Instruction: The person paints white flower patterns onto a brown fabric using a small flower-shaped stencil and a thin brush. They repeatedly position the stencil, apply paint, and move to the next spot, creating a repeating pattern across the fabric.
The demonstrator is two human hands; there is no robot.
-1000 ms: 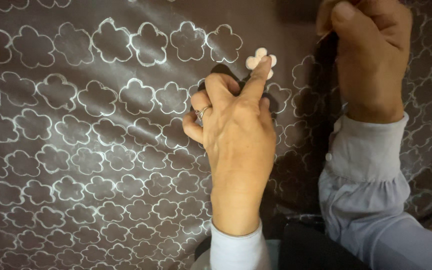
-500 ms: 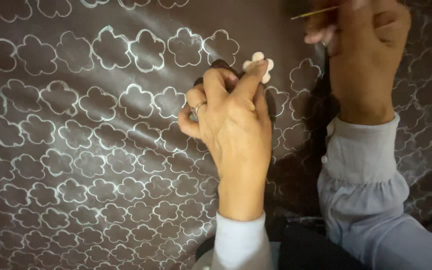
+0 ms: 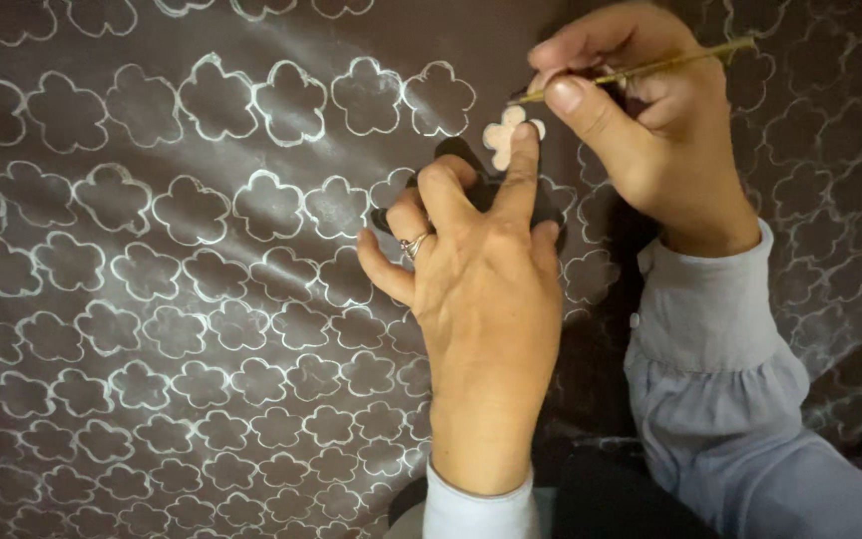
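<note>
A dark brown cloth (image 3: 152,329) covered with white-outlined flower shapes fills the view. My left hand (image 3: 481,299), with a ring on one finger, lies flat on it and its forefinger presses a small pale flower-shaped template (image 3: 504,135) against the cloth. Some dark object shows under the fingers; what it is cannot be told. My right hand (image 3: 650,130) grips a thin yellowish stick-like tool (image 3: 670,65) between thumb and fingers. Its dark tip sits just above the template's upper edge.
The cloth lies in soft folds with shiny creases. Light grey sleeves (image 3: 720,379) cover both my wrists. A dark patch (image 3: 601,499) lies at the bottom edge between my arms.
My right hand has come down from the top edge and brought the tool's tip to the template. My left hand has stayed pressed on the template.
</note>
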